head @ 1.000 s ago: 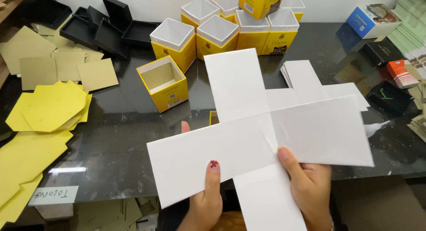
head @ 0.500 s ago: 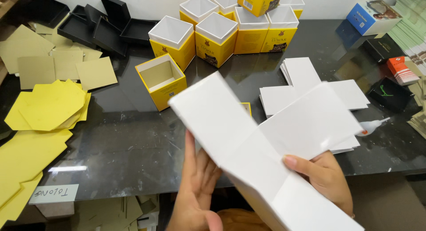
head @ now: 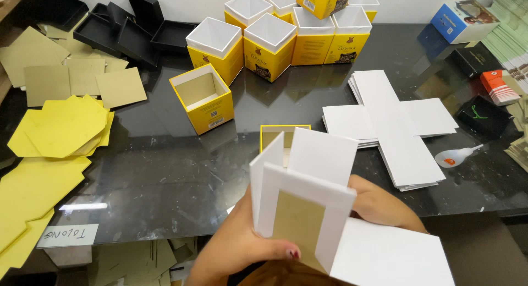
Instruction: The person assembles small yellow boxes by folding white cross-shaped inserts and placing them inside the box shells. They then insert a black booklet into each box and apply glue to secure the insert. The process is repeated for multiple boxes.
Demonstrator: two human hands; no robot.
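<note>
- I note yellow sheets (head: 60,126) lying at the table's left edge.
- My left hand (head: 242,247) grips the folded white card blank (head: 308,209), thumb pressed on its front panel, low at centre.
- My right hand (head: 379,206) closes behind the blank, fingers hidden.
- Flat white blanks (head: 396,126) are stacked at right.

Both hands are bare, with no rings, watch or sleeves in sight. The left hand (head: 242,247) wears dark red polish on its thumbnail. The right hand (head: 385,206) shows no visible nails.
</note>
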